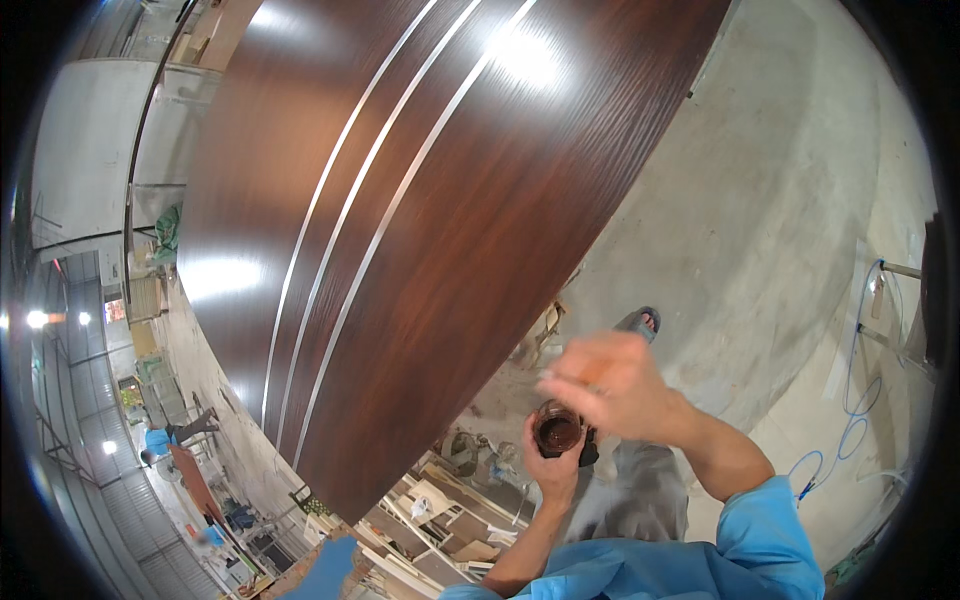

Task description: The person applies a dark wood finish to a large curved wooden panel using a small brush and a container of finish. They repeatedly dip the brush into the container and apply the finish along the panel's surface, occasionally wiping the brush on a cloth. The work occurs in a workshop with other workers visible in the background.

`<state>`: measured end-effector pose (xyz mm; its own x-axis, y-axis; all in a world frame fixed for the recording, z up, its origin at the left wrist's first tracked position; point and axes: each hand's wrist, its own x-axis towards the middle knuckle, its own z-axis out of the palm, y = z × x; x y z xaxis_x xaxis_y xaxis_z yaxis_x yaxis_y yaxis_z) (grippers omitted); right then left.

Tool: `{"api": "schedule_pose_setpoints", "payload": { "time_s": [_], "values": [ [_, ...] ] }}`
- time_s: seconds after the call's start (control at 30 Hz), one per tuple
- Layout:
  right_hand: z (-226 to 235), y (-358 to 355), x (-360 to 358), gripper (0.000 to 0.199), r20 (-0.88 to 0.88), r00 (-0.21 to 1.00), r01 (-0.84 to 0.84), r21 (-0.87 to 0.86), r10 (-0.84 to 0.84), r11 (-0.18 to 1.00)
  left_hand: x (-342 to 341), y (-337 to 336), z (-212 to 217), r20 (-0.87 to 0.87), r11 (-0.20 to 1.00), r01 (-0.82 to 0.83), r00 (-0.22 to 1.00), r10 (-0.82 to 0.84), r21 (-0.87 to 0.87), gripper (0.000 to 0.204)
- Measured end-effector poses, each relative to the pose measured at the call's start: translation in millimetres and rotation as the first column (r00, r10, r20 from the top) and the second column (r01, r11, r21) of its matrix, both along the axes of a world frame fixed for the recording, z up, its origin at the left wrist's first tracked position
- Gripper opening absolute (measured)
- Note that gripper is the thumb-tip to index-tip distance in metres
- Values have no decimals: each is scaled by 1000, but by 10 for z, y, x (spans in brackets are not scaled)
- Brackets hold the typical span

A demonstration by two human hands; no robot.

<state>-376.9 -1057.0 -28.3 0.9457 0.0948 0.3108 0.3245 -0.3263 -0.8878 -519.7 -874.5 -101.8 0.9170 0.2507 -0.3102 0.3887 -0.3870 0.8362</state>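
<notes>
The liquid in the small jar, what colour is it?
Dark reddish brown, seen in the head view inside the jar held by the left hand.

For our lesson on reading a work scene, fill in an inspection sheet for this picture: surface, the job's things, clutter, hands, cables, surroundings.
Surface: a large dark brown wood-grain panel, glossy, with three thin pale stripes running along it.
Job's things: a small open jar of dark brown liquid.
Clutter: pale wood offcuts and scraps on the floor below the panel.
Hands: left hand grips the jar from below; right hand is blurred just above it, and whether it holds anything cannot be told.
Cables: a blue hose or cable looped on the floor at right.
Surroundings: a bare concrete floor; a sandalled foot.
</notes>
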Motion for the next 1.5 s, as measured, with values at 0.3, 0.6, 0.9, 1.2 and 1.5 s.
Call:
{"api": "schedule_pose_setpoints", "payload": {
  "time_s": [0.3,0.6,0.9,1.2,1.5],
  "values": [
    [94,668,-332,17,-136,989,63,29,-58,998,-454,596,17,72,997,-71,995,71,2,84],
    [137,849,-470,22,-333,893,349,91,-302,933,-719,911,87,87,990,-136,986,139,-41,84],
    [92,966,-556,20,-130,988,77,-36,-81,996,-800,1020,83,82,985,-146,985,154,-95,84],
    [67,195,-203,18,-324,866,420,62,-380,905,-805,988,86,85,991,-125,988,129,-43,85],
    [-18,1286,-676,21,-76,997,41,88,-34,995,-857,1111,73,130,991,-136,982,136,-12,83]
  ]
}}
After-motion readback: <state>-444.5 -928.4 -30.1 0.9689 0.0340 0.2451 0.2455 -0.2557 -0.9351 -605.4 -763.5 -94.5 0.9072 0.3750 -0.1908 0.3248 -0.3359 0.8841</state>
